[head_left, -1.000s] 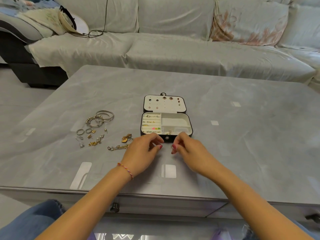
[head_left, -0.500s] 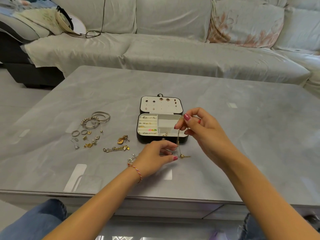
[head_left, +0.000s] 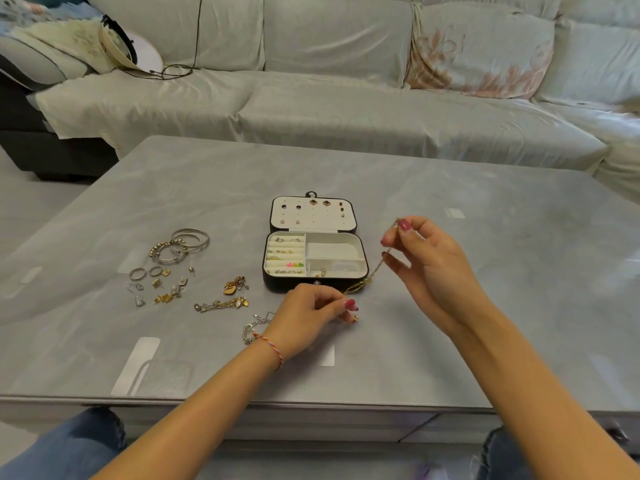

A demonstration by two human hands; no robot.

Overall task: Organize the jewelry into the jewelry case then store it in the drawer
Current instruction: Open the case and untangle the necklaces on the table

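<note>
1. Both forearms are bare, with no sleeves in view.
2. The left hand (head_left: 308, 317) has a thin braided cord bracelet (head_left: 273, 346) at the wrist, in red, orange and pale strands.
3. The fingernails (head_left: 404, 224) of the right hand (head_left: 429, 268) are painted dark pink-red; the left thumbnail matches.
4. Blue denim jeans (head_left: 69, 445) cover both knees at the lower edge.

Grey marble-look table (head_left: 450, 209), pale covered sofa (head_left: 346, 109), floral cushion (head_left: 481, 60), black cable (head_left: 194, 46)
</note>
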